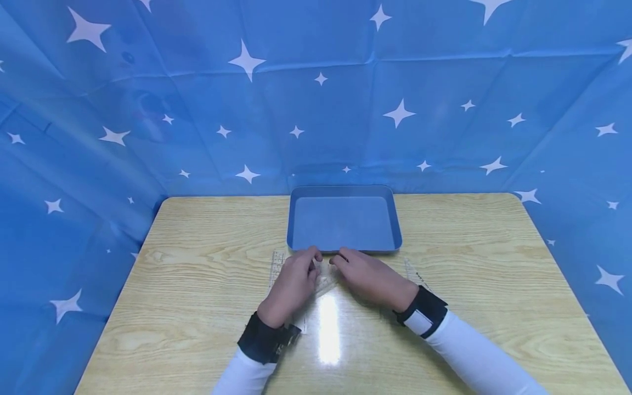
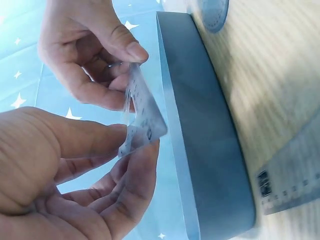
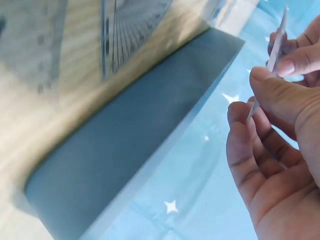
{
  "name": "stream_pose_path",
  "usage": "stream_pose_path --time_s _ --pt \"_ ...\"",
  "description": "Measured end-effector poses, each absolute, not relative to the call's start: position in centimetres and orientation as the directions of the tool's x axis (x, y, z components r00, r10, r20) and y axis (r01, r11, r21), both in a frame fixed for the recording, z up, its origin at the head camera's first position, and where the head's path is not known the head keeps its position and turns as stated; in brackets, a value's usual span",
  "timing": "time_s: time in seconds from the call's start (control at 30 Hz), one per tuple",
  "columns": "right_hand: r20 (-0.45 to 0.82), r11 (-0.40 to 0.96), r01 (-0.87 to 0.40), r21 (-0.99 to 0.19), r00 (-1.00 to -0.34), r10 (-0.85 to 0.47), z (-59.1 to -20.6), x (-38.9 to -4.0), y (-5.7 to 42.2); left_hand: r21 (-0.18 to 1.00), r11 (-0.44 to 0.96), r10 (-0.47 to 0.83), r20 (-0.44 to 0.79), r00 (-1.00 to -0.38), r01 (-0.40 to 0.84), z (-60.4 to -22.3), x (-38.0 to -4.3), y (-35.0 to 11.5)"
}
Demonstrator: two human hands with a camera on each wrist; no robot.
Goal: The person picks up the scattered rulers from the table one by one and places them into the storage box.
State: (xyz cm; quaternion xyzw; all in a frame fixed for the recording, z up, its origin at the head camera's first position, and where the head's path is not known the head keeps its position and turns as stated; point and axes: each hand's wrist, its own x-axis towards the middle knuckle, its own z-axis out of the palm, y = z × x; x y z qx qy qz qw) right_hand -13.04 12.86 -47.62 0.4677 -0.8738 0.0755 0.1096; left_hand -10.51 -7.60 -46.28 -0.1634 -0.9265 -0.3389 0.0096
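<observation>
Both hands hold a clear set square [image 2: 146, 112] with printed markings, just in front of the blue tray. My left hand [image 1: 294, 281] pinches one end between thumb and fingers. My right hand [image 1: 372, 278] grips the other end, its thumb along the edge in the left wrist view. Seen from the right wrist, the set square stands nearly edge-on as a thin strip. A clear ruler [image 1: 277, 265] lies on the table beside my left hand. Past my right wrist, another clear piece with a scale [image 1: 415, 273] shows, partly hidden by the arm.
The shallow blue tray [image 1: 344, 251] stands at the back middle of the wood-grain table [image 1: 207, 274]. A clear protractor [image 3: 135, 30] lies near its front wall. Behind the table hangs a blue cloth [image 1: 321, 109] with white stars.
</observation>
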Motion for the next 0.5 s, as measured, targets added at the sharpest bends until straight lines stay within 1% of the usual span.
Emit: stream_pose_path --time_s 0.2,0.3,0.5 --pt "0.303 0.547 -0.836 0.031 -0.514 -0.802 -46.3 -13.6 13.3 0.635 0.701 0.304 0.146 -0.941 0.325 -45.2 -11.0 -7.7" --pt "0.316 0.55 -0.834 0.052 -0.508 -0.801 -45.7 -14.1 13.4 0.62 0.709 0.308 0.158 -0.938 0.337 -44.6 -11.5 -7.7" --pt "0.275 0.563 -0.826 0.032 -0.534 -0.8 -44.3 -15.2 13.7 0.574 0.723 0.345 0.184 -0.921 0.385 -43.6 -12.9 -7.6"
